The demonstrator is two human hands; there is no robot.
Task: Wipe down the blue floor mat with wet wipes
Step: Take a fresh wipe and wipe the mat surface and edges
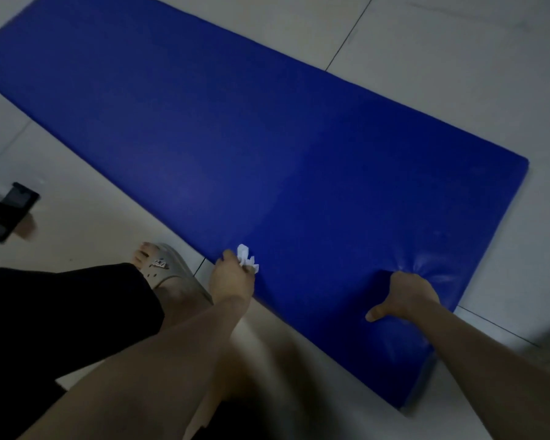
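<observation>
A loose black garment covers the leg to the left of the left hand. Just beside that hand sits a pale grey-beige clog slipper with round holes and a small silvery charm, its front open over the toes. The forearms behind the left and right hand are bare.

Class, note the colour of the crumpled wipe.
White wipe, in the left hand against the blue mat; head view.

Open run of blue mat ahead; sandalled foot just beside its near edge, black bracket well left.
</observation>
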